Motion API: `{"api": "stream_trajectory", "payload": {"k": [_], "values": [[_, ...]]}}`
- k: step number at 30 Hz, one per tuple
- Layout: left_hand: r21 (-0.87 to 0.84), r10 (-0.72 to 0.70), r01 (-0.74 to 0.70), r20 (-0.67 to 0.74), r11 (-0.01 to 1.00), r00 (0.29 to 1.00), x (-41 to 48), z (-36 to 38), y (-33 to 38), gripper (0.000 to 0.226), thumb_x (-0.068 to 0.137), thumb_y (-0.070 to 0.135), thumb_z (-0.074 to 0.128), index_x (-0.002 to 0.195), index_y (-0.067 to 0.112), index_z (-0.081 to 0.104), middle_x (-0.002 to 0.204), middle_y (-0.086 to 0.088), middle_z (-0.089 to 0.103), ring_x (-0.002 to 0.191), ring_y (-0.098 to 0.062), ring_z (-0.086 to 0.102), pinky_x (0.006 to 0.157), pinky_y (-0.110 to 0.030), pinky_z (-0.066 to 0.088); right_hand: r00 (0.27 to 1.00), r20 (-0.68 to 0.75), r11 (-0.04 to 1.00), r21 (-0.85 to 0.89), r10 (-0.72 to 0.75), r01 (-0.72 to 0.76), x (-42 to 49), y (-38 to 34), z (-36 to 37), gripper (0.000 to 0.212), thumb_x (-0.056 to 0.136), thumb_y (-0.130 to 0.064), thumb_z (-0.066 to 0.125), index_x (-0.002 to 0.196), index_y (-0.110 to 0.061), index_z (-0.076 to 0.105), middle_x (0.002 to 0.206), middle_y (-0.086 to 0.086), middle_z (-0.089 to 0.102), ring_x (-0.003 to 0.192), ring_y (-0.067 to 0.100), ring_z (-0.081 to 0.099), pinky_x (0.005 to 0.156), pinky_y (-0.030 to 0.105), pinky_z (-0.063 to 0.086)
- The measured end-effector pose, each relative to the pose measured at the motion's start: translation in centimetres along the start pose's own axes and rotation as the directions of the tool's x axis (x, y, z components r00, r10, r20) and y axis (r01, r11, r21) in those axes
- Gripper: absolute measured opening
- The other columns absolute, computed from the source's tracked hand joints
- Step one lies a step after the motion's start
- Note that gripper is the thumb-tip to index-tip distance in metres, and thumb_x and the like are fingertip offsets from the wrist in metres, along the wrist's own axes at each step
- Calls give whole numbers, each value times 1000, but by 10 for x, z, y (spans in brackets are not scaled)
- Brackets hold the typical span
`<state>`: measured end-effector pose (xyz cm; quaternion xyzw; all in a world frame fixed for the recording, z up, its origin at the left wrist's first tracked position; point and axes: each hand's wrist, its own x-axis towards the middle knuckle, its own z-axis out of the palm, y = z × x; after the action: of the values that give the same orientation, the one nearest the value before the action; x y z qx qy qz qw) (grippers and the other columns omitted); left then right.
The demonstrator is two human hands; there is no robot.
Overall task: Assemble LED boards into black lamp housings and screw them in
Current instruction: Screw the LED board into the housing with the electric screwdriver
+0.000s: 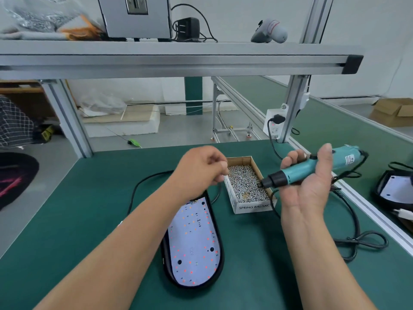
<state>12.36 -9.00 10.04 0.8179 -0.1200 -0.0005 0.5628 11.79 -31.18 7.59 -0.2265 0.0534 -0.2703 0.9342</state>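
L hand (201,168) hovering over screw box (248,208) rim, grip curling tight; can't tell if pinching anything. R hand (310,189) palm-up, grip wrapping screwdriver (306,170), bit pointing at box.

The counter (89,209) is dark green, the lamp housing (165,262) black, its LED board (192,242) white dotted with red and orange specks (plus a few black holes), the screwdriver (312,168) teal with a black nose, the screws (245,184) silver, their box (252,208) brown inside and white outside with black lettering, the cable (359,239) black.
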Motion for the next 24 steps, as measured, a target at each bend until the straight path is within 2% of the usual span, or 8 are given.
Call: {"api": "stream_trajectory", "payload": {"k": [2,4,9,11,15,19,21,24], "values": [[-413,-126,136,51,900,991,-24,-19,1,4,100,6,69,99,10,71,87,-6,79,68,-10,68,60,-23,58,999,41,1000,-9,24,-24,-3,2,2,36,96,-46,75,104,-16,58,81,2,69,70,15,67,64,27,57],[-640,-206,220,98,736,974,-49,-34,-3,9,96,7,71,105,8,71,94,-10,78,71,-12,70,58,-23,58,994,85,997,-27,71,-69,-9,5,6,34,96,-49,74,95,-18,58,81,1,67,68,13,64,60,25,55],[-868,-329,342,225,359,917,-101,-47,-23,22,82,1,71,104,6,74,99,-14,74,75,-16,72,51,-20,58,980,132,987,-81,147,-137,-31,18,18,34,94,-49,75,89,-20,59,78,0,61,61,11,56,54,24,50],[-884,-340,362,257,295,905,-112,-44,-29,28,84,0,70,111,4,70,100,-15,72,76,-18,71,49,-20,56,968,171,980,-105,184,-168,-44,24,23,32,96,-48,73,91,-19,61,77,0,58,60,12,53,54,24,49],[-851,-319,376,265,367,910,-122,-42,-35,20,87,1,68,105,2,77,97,-16,68,71,-16,61,46,-19,47,932,262,966,-137,250,-220,-67,32,37,32,99,-42,68,108,-12,63,83,4,56,68,17,54,64,29,52],[-787,-289,379,264,487,920,-123,-40,-39,17,90,6,68,103,5,80,95,-14,66,68,-13,53,46,-18,39,910,361,975,-161,203,-154,-79,30,52,24,100,-40,70,96,-17,69,84,3,61,75,18,64,79,37,60],[-738,-281,367,246,567,928,-123,-38,-40,15,91,6,74,104,4,79,95,-14,66,67,-13,50,47,-18,35,898,388,973,-177,208,-148,-84,30,57,22,100,-39,71,91,-19,67,84,3,64,72,17,65,74,34,59],[-652,-275,346,213,675,938,-125,-32,-42,19,85,9,78,103,6,81,93,-13,70,66,-14,47,48,-20,34,880,412,968,-180,235,-174,-87,34,55,18,101,-34,67,93,-19,61,83,3,59,61,12,53,60,25,50]]}}
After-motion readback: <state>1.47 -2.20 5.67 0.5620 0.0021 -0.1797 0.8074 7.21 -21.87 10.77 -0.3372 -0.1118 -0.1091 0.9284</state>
